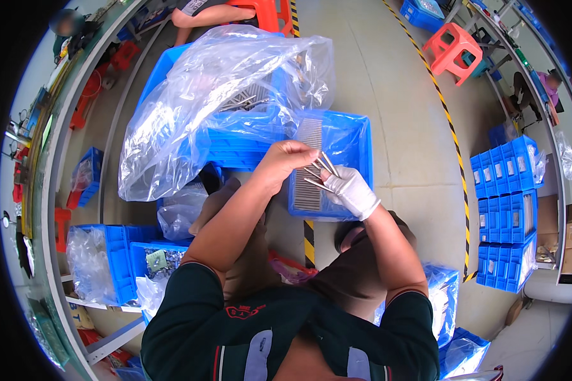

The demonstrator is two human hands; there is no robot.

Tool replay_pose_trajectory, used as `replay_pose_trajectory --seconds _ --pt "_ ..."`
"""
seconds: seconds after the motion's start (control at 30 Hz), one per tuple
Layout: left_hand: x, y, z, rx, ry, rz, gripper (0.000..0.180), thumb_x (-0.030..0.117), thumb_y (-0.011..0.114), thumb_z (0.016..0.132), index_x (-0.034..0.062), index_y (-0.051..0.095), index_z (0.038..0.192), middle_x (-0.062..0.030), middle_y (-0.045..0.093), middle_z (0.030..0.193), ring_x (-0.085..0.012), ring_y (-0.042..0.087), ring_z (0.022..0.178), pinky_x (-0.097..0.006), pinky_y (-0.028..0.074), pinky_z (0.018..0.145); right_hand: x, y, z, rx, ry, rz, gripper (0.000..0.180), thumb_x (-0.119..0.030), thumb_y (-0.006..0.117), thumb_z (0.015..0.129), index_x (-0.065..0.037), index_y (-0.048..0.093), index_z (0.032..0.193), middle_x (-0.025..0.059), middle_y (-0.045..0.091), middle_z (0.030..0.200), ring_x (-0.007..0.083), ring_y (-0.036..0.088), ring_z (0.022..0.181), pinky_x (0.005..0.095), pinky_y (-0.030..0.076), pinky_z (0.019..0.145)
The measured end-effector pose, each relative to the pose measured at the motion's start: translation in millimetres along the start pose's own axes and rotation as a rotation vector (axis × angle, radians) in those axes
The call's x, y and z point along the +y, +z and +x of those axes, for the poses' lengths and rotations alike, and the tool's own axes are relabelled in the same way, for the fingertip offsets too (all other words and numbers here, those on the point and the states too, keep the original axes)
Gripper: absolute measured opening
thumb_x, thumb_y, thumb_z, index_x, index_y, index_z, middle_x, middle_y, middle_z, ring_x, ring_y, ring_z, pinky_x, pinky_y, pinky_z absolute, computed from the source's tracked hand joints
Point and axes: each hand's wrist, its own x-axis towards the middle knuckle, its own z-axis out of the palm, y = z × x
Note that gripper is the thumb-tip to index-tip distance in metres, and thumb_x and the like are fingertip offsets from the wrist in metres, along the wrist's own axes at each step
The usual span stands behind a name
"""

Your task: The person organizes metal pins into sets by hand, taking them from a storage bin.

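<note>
My bare left hand [286, 162] is closed in a pinch at the upper ends of several thin silver metal rods [328, 164]. My right hand [353, 192], in a white glove, is closed around the rods' other ends, and they fan out between the two hands. Both hands are over a blue bin [365, 143] lined with clear plastic. Along its left side, metal rods lie side by side in a neat row [307, 193], partly hidden by my left hand. Beyond it, a larger blue bin [241, 141] holds loose rods [245, 100] under a clear plastic bag [190, 95].
Blue bins with plastic bags [114, 260] stand at my left, and more [442, 298] at my right. Stacked blue crates [505, 209] and a red stool [453, 52] stand farther right, past a black-and-yellow floor stripe [448, 114]. Another person's leg [213, 18] shows beyond the large bin.
</note>
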Motion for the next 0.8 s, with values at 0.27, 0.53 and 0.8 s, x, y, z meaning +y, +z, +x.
replay_pose_trajectory --seconds 0.27,0.53,0.8 --pt "0 -1 0 -0.083 0.009 0.026 0.023 0.021 0.068 0.081 0.0017 0.068 0.092 -0.0044 0.067 0.087 -0.0099 0.057 0.080 -0.025 0.042 0.076 1 3 0 -0.046 0.040 -0.049 0.021 -0.026 0.055 0.091 -0.006 0.060 0.085 -0.0054 0.042 0.058 0.0054 0.037 0.048 0.0227 0.029 0.044" --pt "2 -1 0 -0.136 -0.015 0.111 0.023 0.022 0.068 0.080 0.0019 0.068 0.092 -0.0049 0.067 0.088 -0.0111 0.057 0.082 -0.026 0.041 0.080 9 2 3 -0.074 0.042 0.021 0.026 -0.030 0.056 0.091 -0.005 0.058 0.085 -0.0052 0.042 0.058 0.0051 0.036 0.047 0.0225 0.027 0.042" --pt "-22 0 19 0.158 0.154 -0.423 0.019 0.028 0.058 0.089 0.0088 0.059 0.092 -0.0029 0.064 0.085 -0.0115 0.059 0.078 -0.025 0.042 0.069 8 -3 9 -0.307 -0.067 0.724 0.028 -0.033 0.057 0.088 -0.005 0.056 0.096 -0.0025 0.038 0.060 0.0070 0.033 0.050 0.0208 0.025 0.043"
